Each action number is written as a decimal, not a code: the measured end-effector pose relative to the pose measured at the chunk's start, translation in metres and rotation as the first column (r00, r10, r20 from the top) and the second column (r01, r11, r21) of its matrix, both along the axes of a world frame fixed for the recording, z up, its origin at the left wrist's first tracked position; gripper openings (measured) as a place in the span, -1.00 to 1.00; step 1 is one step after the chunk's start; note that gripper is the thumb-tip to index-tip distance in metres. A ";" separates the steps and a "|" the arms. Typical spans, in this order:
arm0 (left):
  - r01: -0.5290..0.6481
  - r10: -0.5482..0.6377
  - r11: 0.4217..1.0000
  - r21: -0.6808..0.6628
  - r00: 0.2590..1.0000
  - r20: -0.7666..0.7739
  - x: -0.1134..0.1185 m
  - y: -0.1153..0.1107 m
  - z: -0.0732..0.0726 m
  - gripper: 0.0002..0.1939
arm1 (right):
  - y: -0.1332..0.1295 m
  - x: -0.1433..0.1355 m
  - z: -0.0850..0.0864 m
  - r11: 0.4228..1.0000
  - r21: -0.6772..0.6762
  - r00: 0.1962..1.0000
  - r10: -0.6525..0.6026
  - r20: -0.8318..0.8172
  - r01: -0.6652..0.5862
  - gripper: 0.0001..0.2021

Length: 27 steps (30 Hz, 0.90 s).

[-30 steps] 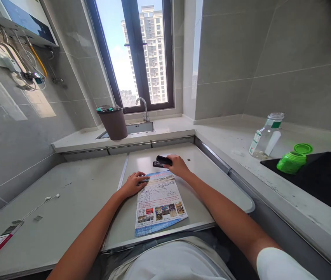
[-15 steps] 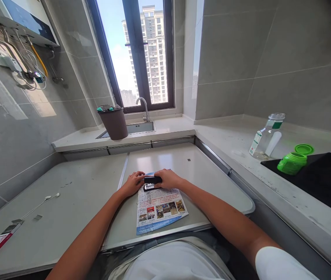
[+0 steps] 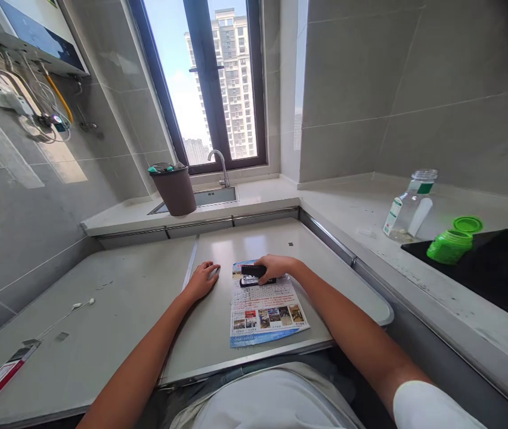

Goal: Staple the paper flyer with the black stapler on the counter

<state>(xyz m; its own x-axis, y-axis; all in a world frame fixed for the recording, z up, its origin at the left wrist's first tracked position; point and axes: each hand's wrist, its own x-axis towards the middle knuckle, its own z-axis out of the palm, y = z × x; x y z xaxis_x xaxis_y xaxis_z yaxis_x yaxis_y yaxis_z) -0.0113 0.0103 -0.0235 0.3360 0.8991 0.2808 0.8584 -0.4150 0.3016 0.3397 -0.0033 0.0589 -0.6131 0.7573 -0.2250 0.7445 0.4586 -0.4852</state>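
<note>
I see the left hand [image 3: 202, 281] resting empty on the pale table [image 3: 124, 304], fingers loosely extended. The printed flyer [image 3: 268, 304] has slid rightward along the tabletop, so that hand no longer steadies it. Over its upper part, a black stapler [image 3: 251, 270] is gripped in the right hand [image 3: 279, 266].

Grey tiled walls [image 3: 347, 77] around a dark-framed window [image 3: 218, 119], bright daylight, pale counter [image 3: 263, 189] below.
</note>
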 end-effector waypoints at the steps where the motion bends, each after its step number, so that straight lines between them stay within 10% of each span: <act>1: -0.004 0.004 1.000 -0.007 1.000 -0.002 0.001 -0.001 0.001 -0.55 | 0.002 0.005 0.001 1.000 -0.018 1.000 -0.008 0.025 0.008 -0.32; 18: -0.005 0.004 1.000 -0.011 1.000 -0.025 0.004 -0.004 0.004 -0.57 | 0.025 0.105 0.006 0.948 -0.180 0.957 -0.232 0.175 0.263 -0.18; 27: 0.000 0.000 1.000 0.002 1.000 -0.020 0.002 -0.002 0.000 -0.57 | 0.019 0.113 0.009 0.952 -0.119 0.958 -0.276 0.077 0.284 -0.20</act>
<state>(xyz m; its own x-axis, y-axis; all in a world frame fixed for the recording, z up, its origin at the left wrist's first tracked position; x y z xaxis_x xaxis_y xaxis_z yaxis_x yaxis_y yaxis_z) -0.0094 0.0080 -0.0232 0.3412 0.8985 0.2762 0.8642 -0.4154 0.2837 0.4522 0.0159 0.0676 -0.3635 0.8593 -0.3599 0.8629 0.1650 -0.4778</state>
